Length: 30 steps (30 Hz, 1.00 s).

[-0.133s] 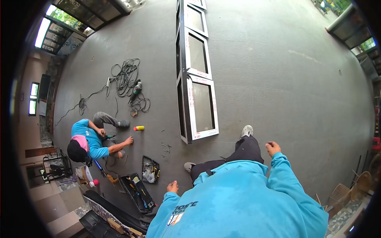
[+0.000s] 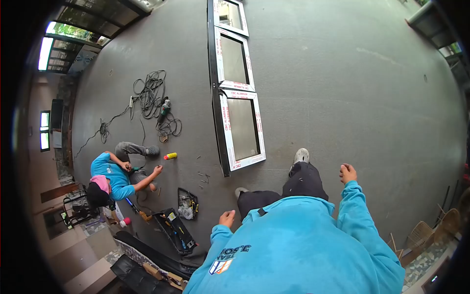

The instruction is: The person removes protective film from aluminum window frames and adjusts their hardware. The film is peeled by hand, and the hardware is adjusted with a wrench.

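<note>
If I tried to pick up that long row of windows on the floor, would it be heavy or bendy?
Probably heavy: the row of windows is very long, with several framed panes. It may be quite stiff, since its dark side looks straight. The panes look like glass, so they might crack if bumped.

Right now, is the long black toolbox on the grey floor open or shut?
Open: the long black toolbox shows the tools inside it, and no lid covers them.
</note>
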Tool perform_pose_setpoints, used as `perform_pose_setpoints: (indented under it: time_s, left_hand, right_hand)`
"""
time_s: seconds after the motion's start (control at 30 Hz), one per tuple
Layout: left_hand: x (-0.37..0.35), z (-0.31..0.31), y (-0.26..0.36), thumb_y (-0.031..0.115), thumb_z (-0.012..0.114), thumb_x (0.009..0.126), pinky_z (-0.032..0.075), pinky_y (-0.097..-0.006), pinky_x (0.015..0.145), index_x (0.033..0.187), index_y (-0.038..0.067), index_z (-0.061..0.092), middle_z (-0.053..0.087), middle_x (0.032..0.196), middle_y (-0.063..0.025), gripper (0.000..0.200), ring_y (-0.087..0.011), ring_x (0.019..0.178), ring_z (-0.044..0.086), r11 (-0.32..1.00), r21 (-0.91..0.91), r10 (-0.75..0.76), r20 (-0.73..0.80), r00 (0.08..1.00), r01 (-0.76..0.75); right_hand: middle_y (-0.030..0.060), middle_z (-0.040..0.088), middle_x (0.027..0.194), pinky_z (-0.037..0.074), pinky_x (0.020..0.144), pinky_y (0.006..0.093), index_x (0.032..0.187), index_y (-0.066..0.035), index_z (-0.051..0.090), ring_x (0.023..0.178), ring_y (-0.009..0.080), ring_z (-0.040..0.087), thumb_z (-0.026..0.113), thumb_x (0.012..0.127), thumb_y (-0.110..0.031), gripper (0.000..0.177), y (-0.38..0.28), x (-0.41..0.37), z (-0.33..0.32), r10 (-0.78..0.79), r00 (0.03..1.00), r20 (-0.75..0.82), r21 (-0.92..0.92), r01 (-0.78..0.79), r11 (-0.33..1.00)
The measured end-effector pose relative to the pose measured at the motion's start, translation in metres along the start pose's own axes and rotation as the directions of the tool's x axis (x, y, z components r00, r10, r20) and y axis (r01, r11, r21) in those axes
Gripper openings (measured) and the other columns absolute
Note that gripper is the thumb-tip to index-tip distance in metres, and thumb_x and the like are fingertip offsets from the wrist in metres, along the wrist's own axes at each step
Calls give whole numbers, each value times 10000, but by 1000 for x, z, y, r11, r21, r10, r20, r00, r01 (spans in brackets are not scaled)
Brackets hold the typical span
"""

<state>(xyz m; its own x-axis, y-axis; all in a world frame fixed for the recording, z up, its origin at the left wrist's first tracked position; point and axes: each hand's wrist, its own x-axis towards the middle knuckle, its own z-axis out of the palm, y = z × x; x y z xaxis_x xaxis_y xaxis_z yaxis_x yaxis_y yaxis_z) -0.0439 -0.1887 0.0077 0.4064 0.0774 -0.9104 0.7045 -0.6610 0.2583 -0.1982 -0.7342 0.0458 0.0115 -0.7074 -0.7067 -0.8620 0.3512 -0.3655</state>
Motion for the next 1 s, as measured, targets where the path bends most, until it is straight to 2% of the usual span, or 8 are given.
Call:
perform_pose_setpoints:
  time_s: [0.1,0.17,0.23,0.33,0.47,0.6,0.77,1.0]
  left_hand:
    - [3,13,75,423,602,874,485,-350,819,1129,-3,615,662,1019,-143,496,-247,931,627,954,216,225,-69,972,-206]
    - [-14,27,100,414,598,876,473,-358,856,1129,-8,614,655,1046,-165,493,-269,980,616,978,125,181,-112,977,-167]
    - [-11,38,112,406,594,878,460,-367,892,1130,-13,612,649,1073,-187,489,-292,1030,606,990,20,144,-149,978,-143]
    - [9,55,108,378,598,878,471,-373,874,1090,-14,627,654,1059,-184,447,-303,1015,615,995,34,96,-232,968,-91]
    - [57,75,183,358,616,867,494,-373,820,1057,-4,640,676,982,-173,410,-300,938,647,981,20,183,-399,899,-191]
    - [189,81,266,333,617,872,506,-345,719,986,-4,656,688,851,-141,358,-246,806,667,933,8,316,-495,810,-359]
    - [378,87,396,357,601,884,495,-326,578,805,-25,683,665,645,-102,399,-189,588,653,869,-161,247,-677,693,-467]
    - [511,61,522,542,637,793,507,-409,613,722,-8,706,650,630,-181,559,-353,626,659,875,-114,65,-935,348,-470]
  right_hand:
    - [102,671,1017,516,775,327,1106,-41,646,899,204,630,606,857,-263,336,-19,60,4,59,998,19,-17,-58,998]
    - [103,673,1018,515,786,331,1097,-39,650,910,209,632,608,853,-263,334,12,117,1,69,996,58,-120,-61,991]
    - [44,639,814,462,513,297,1085,-50,621,631,147,577,609,864,-235,289,37,176,12,-51,995,85,-436,83,896]
    - [42,621,756,434,484,295,1065,-41,624,571,144,539,612,862,-240,285,11,218,51,-10,992,128,-385,59,921]
    - [43,609,765,429,484,293,1037,-47,637,551,125,499,585,887,-302,301,-115,227,151,-18,974,224,-163,56,985]
    - [75,661,879,505,609,346,1051,-46,663,759,170,592,411,911,-607,630,-268,200,299,-178,918,356,-51,209,977]
    - [198,671,966,475,828,412,981,-12,674,909,357,630,479,911,-479,511,-383,199,506,-620,465,633,-212,873,438]
    - [261,633,824,481,764,461,833,0,650,833,414,612,550,859,-417,430,-442,229,703,-739,-80,668,31,996,-80]
